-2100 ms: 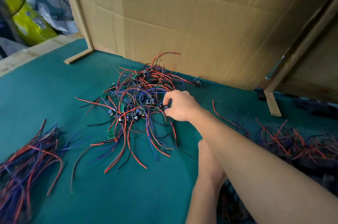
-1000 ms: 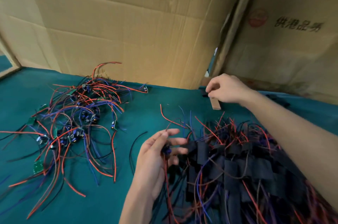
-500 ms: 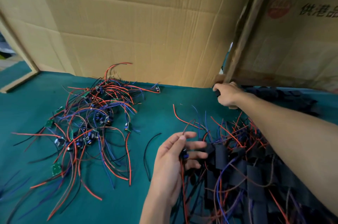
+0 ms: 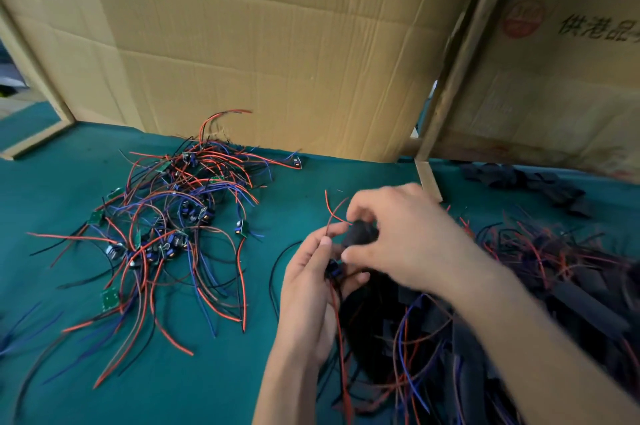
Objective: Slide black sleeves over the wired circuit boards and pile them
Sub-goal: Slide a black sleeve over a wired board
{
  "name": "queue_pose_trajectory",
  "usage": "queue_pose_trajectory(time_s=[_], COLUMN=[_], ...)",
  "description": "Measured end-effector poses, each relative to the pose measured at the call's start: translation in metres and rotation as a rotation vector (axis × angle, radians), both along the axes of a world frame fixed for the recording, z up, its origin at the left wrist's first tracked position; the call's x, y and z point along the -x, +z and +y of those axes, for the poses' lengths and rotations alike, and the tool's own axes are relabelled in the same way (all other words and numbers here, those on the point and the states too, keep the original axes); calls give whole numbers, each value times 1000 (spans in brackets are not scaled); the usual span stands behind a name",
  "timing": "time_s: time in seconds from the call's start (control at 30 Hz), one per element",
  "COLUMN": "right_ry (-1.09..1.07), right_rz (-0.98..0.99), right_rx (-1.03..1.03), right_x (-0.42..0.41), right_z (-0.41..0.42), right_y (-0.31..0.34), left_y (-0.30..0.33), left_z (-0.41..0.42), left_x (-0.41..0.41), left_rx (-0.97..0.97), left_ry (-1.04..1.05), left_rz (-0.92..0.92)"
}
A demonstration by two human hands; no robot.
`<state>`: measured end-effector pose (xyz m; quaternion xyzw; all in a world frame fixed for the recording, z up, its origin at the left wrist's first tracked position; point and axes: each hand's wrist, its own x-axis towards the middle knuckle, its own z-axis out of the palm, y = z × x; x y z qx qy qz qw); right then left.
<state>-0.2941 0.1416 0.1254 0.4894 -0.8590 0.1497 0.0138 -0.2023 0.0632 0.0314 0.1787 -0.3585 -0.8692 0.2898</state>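
Two hands: left (image 4: 308,289) pinches wired board (image 4: 333,268) | right (image 4: 398,234) grips black sleeve (image 4: 358,236) | carton (image 4: 571,78) print "供港品"

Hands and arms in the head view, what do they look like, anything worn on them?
Both hands are bare: the left hand and right hand show no gloves, rings or watch. Both forearms are uncovered to the frame edge, with no sleeve visible. The fingers carry no tape or markings.

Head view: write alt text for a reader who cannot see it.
Two hands meet over a green table: the right hand pinches a black sleeve while the left hand holds a wired circuit board. Bare wired boards lie tangled at left, sleeved ones piled at right.
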Motion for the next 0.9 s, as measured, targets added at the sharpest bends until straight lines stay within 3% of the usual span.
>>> queue_pose_trajectory(time_s=[0.13,0.3,0.5,0.57,0.67,0.77,0.9], right_ry=[-4,57,98,50,-163,-349,-348], right_rz=[-55,-492,-536,-578,-638,-851,-1173], right_rx=[85,196,403,538,901,1206,1271], right_x=[-25,-14,-15,-7,16,34,38], right_z=[-4,9,3,5,19,35,38], right_y=[-20,-18,-24,-24,-20,-19,-22], left_y=[1,-4,-5,-4,-4,-4,-2], left_z=[-1,-5,-4,-4,-4,-3,0], left_x=[-1,-1,-4,-4,-4,-4,-3], left_rx=[-10,81,109,123,134,122,113], left_ry=[10,32,27,52,44,34,24], left_rz=[32,-37,27,25,9,17,39])
